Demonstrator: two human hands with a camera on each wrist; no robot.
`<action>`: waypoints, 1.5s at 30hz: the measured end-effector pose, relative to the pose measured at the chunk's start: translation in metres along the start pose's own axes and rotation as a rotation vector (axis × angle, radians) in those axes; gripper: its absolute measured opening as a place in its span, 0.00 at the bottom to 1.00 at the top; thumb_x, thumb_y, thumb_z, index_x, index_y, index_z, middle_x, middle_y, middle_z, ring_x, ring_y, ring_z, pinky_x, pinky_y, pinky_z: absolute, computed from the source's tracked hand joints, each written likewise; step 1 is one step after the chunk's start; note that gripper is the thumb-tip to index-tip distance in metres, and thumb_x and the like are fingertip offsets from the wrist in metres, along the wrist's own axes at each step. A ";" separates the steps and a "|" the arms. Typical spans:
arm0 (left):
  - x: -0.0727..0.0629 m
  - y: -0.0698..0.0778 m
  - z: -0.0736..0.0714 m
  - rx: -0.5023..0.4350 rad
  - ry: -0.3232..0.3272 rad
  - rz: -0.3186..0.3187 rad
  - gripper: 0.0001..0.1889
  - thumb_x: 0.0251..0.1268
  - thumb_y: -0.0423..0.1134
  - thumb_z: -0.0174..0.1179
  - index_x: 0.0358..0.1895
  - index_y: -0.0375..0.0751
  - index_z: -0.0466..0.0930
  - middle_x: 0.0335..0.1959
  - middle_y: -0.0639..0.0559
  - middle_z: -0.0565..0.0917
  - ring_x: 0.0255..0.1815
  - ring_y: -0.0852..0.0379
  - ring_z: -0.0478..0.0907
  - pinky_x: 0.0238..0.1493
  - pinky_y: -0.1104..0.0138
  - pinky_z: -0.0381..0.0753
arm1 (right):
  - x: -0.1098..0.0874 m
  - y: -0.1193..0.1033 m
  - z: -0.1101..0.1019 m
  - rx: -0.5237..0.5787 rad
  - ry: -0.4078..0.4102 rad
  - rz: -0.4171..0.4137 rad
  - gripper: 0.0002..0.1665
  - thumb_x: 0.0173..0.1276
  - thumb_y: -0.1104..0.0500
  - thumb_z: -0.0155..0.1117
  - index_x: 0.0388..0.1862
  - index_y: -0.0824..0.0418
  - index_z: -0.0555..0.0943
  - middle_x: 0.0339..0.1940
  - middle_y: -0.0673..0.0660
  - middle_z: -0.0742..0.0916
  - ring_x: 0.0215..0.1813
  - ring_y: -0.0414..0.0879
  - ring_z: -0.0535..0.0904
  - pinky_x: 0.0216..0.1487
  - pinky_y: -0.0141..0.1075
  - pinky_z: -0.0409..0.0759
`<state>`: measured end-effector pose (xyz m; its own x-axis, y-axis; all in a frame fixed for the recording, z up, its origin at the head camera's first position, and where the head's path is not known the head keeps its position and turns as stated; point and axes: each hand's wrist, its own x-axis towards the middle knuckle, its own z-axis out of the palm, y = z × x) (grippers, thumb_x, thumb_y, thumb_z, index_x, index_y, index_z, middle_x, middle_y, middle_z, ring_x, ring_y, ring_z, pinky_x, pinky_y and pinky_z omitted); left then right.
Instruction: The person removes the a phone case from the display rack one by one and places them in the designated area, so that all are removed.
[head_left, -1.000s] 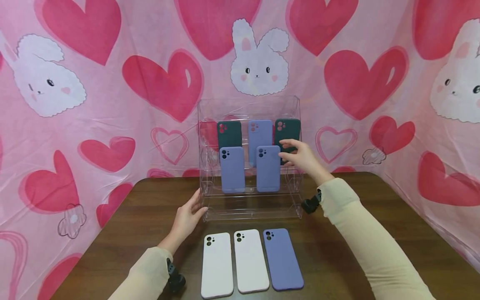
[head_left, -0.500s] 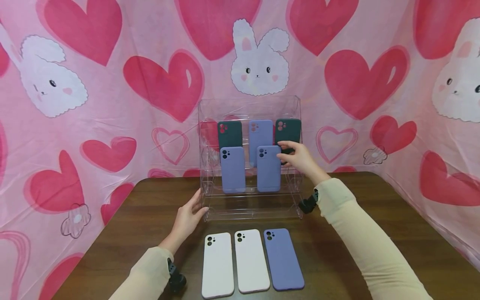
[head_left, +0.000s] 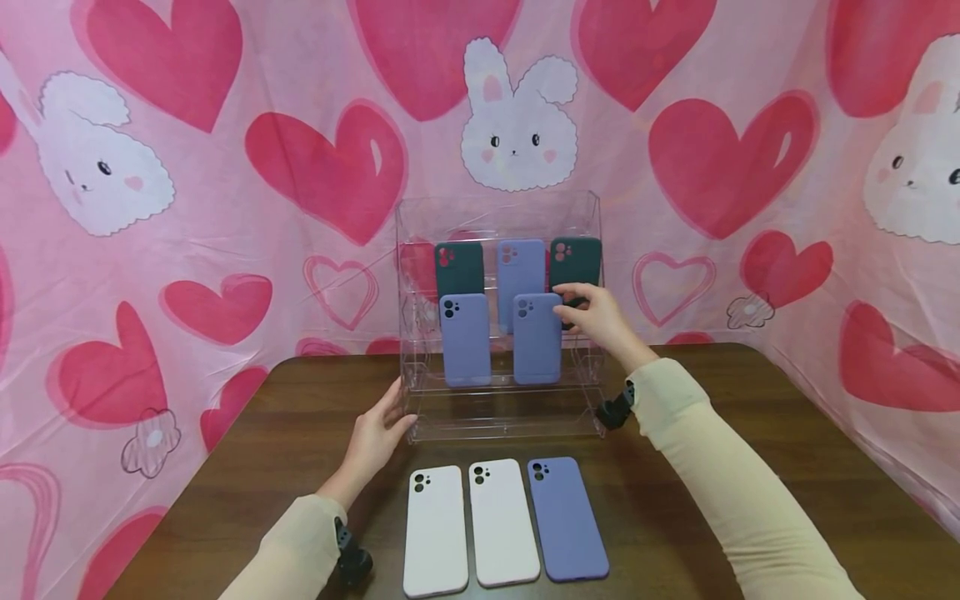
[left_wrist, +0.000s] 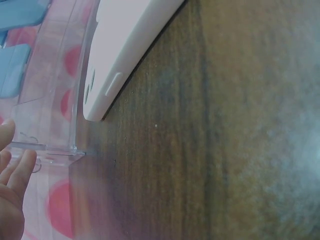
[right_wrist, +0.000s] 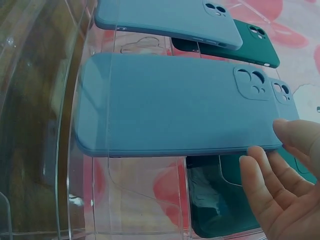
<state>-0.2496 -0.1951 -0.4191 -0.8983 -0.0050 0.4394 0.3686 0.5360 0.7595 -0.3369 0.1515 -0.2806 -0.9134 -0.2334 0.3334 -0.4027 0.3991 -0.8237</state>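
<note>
A clear tiered display stand stands on the table, holding several phone cases. My right hand pinches the upper right edge of a lavender phone case, which looks bluish in the right wrist view; the thumb lies at its front corner and the fingers are along its side. This case leans upright in a middle tier, beside another lavender case. My left hand grips the stand's lower left side, thumb in front and fingers around the side panel.
Behind, in a higher tier, stand two dark green cases and a lavender case. Two white cases and one purple case lie flat on the wooden table before the stand. A heart-printed cloth hangs behind.
The right hand has shifted slightly left onto the case's edge, and the pinched lavender case's top sits a touch lower. The left hand has stayed in place on the stand.
</note>
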 end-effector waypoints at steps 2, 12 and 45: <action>0.000 -0.001 0.000 0.003 -0.003 -0.007 0.36 0.55 0.27 0.63 0.68 0.41 0.61 0.58 0.40 0.73 0.50 0.41 0.76 0.44 0.57 0.79 | 0.000 0.001 0.000 -0.008 0.010 -0.014 0.22 0.65 0.62 0.60 0.58 0.65 0.74 0.45 0.63 0.75 0.38 0.61 0.78 0.35 0.48 0.83; 0.000 0.000 0.000 -0.007 0.005 0.018 0.36 0.54 0.26 0.64 0.68 0.40 0.61 0.58 0.40 0.73 0.50 0.41 0.76 0.45 0.57 0.79 | -0.005 0.000 0.000 -0.038 0.056 -0.081 0.15 0.64 0.62 0.62 0.49 0.66 0.79 0.34 0.60 0.76 0.32 0.60 0.77 0.34 0.48 0.82; -0.002 0.002 -0.001 -0.087 -0.012 -0.042 0.34 0.55 0.25 0.62 0.67 0.38 0.62 0.59 0.39 0.72 0.52 0.42 0.75 0.49 0.59 0.77 | -0.038 -0.026 -0.020 0.005 0.115 -0.180 0.15 0.62 0.62 0.64 0.47 0.67 0.79 0.36 0.60 0.81 0.31 0.55 0.79 0.33 0.39 0.83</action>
<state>-0.2468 -0.1951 -0.4174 -0.9161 -0.0159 0.4007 0.3491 0.4599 0.8164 -0.2927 0.1678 -0.2629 -0.8274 -0.1976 0.5257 -0.5603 0.3554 -0.7482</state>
